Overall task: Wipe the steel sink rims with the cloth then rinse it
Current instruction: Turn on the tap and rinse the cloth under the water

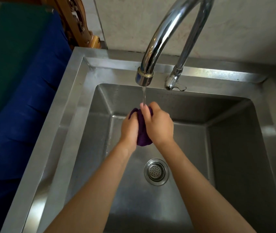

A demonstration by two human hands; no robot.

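**Cloth under the running tap**

From the head view, the left hand (pixel 129 127) and right hand (pixel 159 125) both grip the bunched purple cloth (pixel 142 132) under the faucet (pixel 144 76), over the sink (pixel 76 91) basin. Soaked, it looks soft, heavy and squeezable anywhere. The basin walls leave plenty of room; the spout hangs close above.

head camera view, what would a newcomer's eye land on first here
The purple cloth, bunched between the left hand and right hand at the middle of the steel sink, right under a thin stream of water. Above it arches the chrome gooseneck faucet, mounted on the back rim. The drain strainer shows on the basin floor between the forearms.
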